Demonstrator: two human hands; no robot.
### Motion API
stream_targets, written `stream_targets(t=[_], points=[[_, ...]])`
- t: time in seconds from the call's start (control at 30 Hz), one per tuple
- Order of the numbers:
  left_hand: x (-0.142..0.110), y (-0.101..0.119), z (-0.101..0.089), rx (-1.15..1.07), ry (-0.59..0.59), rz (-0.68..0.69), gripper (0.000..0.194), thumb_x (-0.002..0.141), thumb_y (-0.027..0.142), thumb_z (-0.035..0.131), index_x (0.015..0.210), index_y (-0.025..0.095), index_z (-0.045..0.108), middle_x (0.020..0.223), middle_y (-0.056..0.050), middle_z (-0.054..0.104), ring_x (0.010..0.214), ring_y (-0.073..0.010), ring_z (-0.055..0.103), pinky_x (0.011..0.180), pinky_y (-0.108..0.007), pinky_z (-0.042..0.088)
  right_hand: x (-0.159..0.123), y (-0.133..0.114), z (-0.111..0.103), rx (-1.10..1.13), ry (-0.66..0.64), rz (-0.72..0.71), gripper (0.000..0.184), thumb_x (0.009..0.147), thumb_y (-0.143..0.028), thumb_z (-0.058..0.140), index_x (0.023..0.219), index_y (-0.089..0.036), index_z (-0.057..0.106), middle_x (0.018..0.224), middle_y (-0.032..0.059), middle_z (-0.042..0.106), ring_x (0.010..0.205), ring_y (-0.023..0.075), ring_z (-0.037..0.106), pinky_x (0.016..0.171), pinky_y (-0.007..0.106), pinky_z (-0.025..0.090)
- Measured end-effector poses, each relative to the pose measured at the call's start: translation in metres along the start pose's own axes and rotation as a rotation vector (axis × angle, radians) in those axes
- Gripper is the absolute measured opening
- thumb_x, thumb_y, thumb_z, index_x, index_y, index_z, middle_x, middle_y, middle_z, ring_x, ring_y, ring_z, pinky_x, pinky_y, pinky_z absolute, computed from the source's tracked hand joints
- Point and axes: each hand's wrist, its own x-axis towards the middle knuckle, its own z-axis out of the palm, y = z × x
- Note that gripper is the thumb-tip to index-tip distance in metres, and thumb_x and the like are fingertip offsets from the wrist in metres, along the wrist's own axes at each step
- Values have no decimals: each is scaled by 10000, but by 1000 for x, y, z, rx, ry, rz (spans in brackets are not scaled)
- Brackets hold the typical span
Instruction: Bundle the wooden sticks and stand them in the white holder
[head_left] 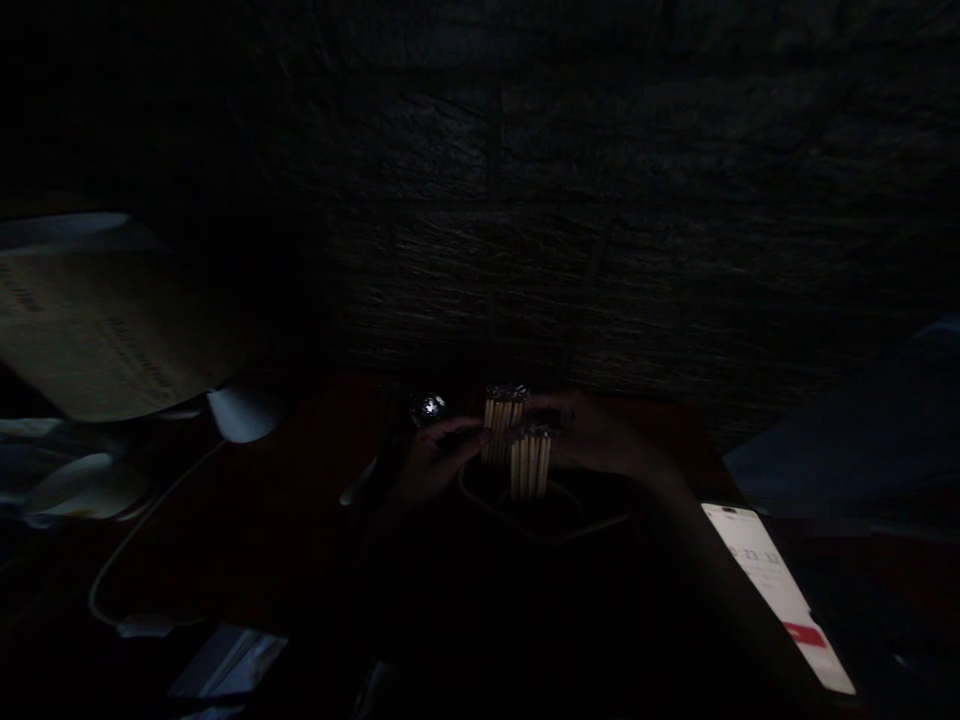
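Note:
The scene is very dark. Two upright bundles of thin pale wooden sticks stand side by side between my hands: the farther bundle (pixel 495 435) and the nearer bundle (pixel 530 468). Both have shiny, crinkled tops that look like clear plastic. My left hand (pixel 439 455) has its thumb and finger closed at the left side of the farther bundle. From the right, my right hand (pixel 581 432) reaches to the tops of the bundles, its fingers curled and partly lost in shadow. Below the bundles shows the thin pale rim of a dark container (pixel 491 508).
A shiny round object (pixel 428 407) sits behind my left hand. To the right lies a lit phone (pixel 776 595). At the left are a lamp-like printed shade (pixel 112 330), a white cone (pixel 244 412), a pale cable (pixel 150 510) and a bowl (pixel 86 487). A brick-patterned wall (pixel 495 230) rises behind.

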Motion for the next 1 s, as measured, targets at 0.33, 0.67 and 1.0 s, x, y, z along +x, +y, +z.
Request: stream_targets(t=[0.33, 0.67, 1.0], points=[[-1, 2, 0, -55, 60, 44, 245, 775, 403, 698, 928, 214, 731, 973, -39, 745, 975, -228, 666, 900, -348, 491, 0, 4, -1, 6, -28, -2, 227, 791, -219, 676, 1012, -221, 724, 1034, 40, 733, 948, 197, 685, 879, 348, 515], [-2, 3, 2, -24, 84, 38, 241, 767, 394, 698, 911, 205, 735, 950, -44, 750, 952, -232, 674, 873, -347, 502, 1, 4, -1, -14, -19, 40, 240, 797, -218, 662, 1030, -205, 718, 1045, 46, 735, 964, 197, 685, 890, 350, 509], [-2, 6, 1, -18, 21, 35, 252, 772, 378, 698, 944, 197, 728, 974, -50, 752, 951, -237, 682, 871, -358, 512, -1, -1, -1, -19, -43, 58, 249, 778, -223, 683, 1023, -197, 715, 1037, 48, 735, 977, 211, 680, 892, 347, 509]])
